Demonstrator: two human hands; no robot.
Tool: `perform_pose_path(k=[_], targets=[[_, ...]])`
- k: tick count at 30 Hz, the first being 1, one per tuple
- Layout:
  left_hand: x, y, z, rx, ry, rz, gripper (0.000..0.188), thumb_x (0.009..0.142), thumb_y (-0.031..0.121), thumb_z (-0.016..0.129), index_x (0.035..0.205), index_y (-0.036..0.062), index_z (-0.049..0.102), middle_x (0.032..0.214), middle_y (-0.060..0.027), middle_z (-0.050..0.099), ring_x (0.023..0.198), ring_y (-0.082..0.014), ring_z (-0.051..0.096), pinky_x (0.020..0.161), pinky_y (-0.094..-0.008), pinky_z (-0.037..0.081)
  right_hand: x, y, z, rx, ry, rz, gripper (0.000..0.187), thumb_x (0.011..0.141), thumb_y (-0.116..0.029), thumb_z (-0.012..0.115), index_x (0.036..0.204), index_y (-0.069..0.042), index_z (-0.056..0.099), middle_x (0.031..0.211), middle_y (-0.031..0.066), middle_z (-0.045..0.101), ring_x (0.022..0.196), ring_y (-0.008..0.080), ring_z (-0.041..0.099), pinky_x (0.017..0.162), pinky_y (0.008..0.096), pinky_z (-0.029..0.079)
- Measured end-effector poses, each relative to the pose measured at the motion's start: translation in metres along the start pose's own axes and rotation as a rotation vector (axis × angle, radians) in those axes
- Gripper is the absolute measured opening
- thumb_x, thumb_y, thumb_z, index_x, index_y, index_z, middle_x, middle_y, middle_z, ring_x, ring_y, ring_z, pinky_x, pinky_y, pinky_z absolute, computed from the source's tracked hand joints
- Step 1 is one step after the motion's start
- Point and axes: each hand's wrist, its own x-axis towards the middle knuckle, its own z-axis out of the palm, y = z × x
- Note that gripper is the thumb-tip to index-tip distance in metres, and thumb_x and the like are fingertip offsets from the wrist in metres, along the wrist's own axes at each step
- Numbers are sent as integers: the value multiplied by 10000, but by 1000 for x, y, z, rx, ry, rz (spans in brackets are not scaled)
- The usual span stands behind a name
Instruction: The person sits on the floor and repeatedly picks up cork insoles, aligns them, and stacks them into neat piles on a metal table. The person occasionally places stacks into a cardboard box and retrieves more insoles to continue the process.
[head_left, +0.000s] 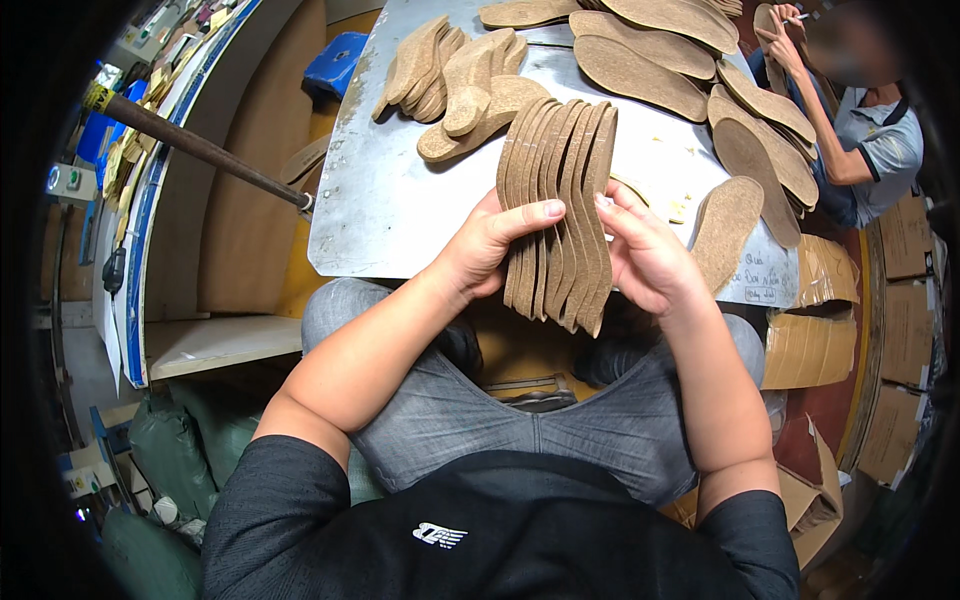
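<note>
As both grip it — left hand (pixel 487 245), right hand (pixel 640 255), stack of cork insoles (pixel 560 210), metal table (pixel 390 200).

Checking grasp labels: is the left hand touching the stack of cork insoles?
Touching. Head view: the left hand wraps the stack of cork insoles, thumb pressed across its edges.

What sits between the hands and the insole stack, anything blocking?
Nothing visible. The left hand and right hand already grip the stack of cork insoles directly from either side, held on edge above the metal table.
</note>
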Motion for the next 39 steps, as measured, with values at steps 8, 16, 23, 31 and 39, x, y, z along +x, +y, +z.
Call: perform_pose_path(k=[8,16,23,31,39], targets=[[-3,-14,-13,-41,-50,-95,745,1042,411,806,1619,31,527,1523,-152,686,1392,-301,676,1210,-497,546,-7,3,-3,59,-128,61,554,1185,-223,630,1676,-74,421,1591,138,616,1435,279,656,1168,499,598],[-5,-29,-8,431,77,8,1175,1040,949,302,1734,3,368,1723,-196,484,1571,-322,500,1314,-465,402,-9,10,13,-75,-85,-74,589,1136,-246,716,1634,-54,465,1429,117,686,1250,201,713,1049,383,616],[2,-28,19,252,74,50,1103,1084,896,299,1716,-4,378,1658,-206,543,1521,-327,554,1265,-490,460,-3,18,27,-213,94,-399,702,1158,-299,661,1666,68,345,1551,225,598,1401,279,631,1190,421,524],[-17,-20,25,53,167,-87,629,1091,298,748,1600,2,529,1452,-143,690,1308,-256,691,1122,-425,562,-1,35,23,-924,276,-520,959,1179,-553,525,1711,174,197,1725,419,309,1624,530,318,1365,524,243],[-7,1,8,-318,141,-134,494,1121,321,727,1488,8,618,1351,-161,748,1231,-295,747,1095,-477,613,38,-34,-42,-1184,580,-660,470,1063,-320,755,1382,26,735,1311,237,770,1195,376,738,1080,462,578]])
